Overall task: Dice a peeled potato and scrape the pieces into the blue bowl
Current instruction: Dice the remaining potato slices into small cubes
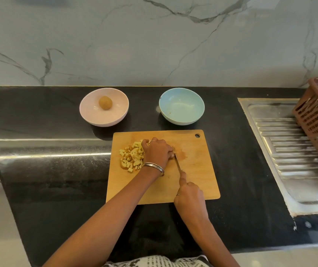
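Left hand (157, 151): curled, fingers down on the wooden cutting board (196, 166), covering what is under it; grip contents not discernible. Right hand (190, 195): clamped on the knife (177, 163), index finger extended along the blade spine, tip beside the left fingers. Diced potato pieces (132, 156): heaped on the board, left of the left hand. Blue bowl (181, 106): beyond the board on the black counter (38, 112). Pink bowl (104, 106): left of it, holding one whole potato (105, 102).
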